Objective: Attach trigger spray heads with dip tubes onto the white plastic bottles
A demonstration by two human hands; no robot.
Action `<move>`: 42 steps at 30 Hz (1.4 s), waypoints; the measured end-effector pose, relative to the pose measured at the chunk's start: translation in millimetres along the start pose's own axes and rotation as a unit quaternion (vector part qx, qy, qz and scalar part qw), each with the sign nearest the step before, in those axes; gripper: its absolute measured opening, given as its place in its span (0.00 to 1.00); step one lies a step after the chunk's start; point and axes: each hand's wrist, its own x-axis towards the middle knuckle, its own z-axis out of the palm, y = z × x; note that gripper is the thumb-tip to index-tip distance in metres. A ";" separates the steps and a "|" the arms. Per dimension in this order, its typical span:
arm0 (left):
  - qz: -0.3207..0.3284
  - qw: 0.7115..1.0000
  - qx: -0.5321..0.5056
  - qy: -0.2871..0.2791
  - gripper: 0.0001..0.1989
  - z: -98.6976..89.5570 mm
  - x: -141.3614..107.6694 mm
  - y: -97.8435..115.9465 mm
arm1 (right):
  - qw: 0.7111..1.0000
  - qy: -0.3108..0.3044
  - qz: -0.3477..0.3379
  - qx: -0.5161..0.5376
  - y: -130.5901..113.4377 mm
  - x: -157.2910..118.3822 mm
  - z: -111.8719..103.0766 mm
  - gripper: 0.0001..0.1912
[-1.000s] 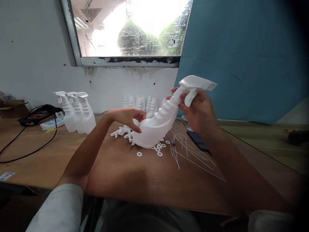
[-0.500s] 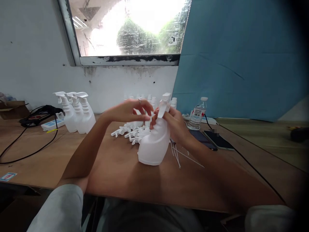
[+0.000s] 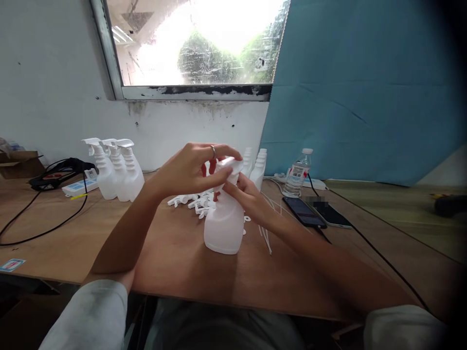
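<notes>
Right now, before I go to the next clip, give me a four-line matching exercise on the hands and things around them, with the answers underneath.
Column one
1. Left hand
2. Clear bottle
3. Right hand
4. Cloth

Column two
A. Just beyond the phones
B. Blue, hanging behind the table
C. Wears a ring
D. Just below the head of the held sprayer, no ring visible

Pairs: 1-C, 2-A, 3-D, 4-B

No words or numbers legible, a blue-bordered sticker (image 3: 12, 265) with red marking at the left of the desk (image 3: 164, 265), too small to read, a red-and-white label (image 3: 299, 171) on the clear bottle (image 3: 292, 187), print unreadable, dark marks on a white plug (image 3: 90, 174), equally illegible
</notes>
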 end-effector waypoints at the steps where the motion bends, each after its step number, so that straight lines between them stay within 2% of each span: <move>1: -0.001 1.000 0.001 -0.005 0.14 -1.3 -0.1 -3.7 | 0.999 -0.012 0.010 0.030 2.1 0.3 -1.2 0.17; 5: -0.001 1.000 -0.008 -0.030 0.17 -6.5 -0.3 -19.9 | 0.983 -0.064 0.015 0.173 8.0 1.1 -4.5 0.17; 8: -0.002 0.999 -0.037 -0.036 0.16 -6.5 0.1 -25.4 | 0.973 -0.081 0.000 0.216 12.3 1.6 -5.2 0.14; 19: -0.042 0.995 -0.088 -0.031 0.17 0.9 2.0 -19.1 | 0.980 -0.036 -0.028 0.192 22.1 0.7 -3.5 0.12; 23: -0.049 0.993 -0.098 -0.039 0.17 0.1 1.7 -18.8 | 0.985 -0.009 -0.038 0.171 21.7 -0.3 0.0 0.19; 27: -0.043 0.994 -0.095 -0.035 0.17 0.2 1.7 -18.5 | 0.983 -0.017 -0.035 0.178 19.2 -0.7 1.6 0.20; 30: -0.044 0.993 -0.106 -0.040 0.16 0.8 1.7 -19.1 | 0.988 0.006 -0.035 0.148 18.2 -0.5 2.7 0.24; 34: -0.045 0.992 -0.110 -0.043 0.16 0.7 1.6 -19.5 | 0.985 -0.003 -0.034 0.170 17.4 -0.9 4.8 0.20; 38: -0.040 0.992 -0.107 -0.047 0.17 0.1 1.3 -18.9 | 0.988 0.015 -0.037 0.152 16.4 -1.5 6.4 0.21; 42: -0.040 0.993 -0.098 -0.046 0.17 -0.4 1.1 -17.4 | 0.985 0.007 -0.049 0.168 16.7 -1.7 6.7 0.16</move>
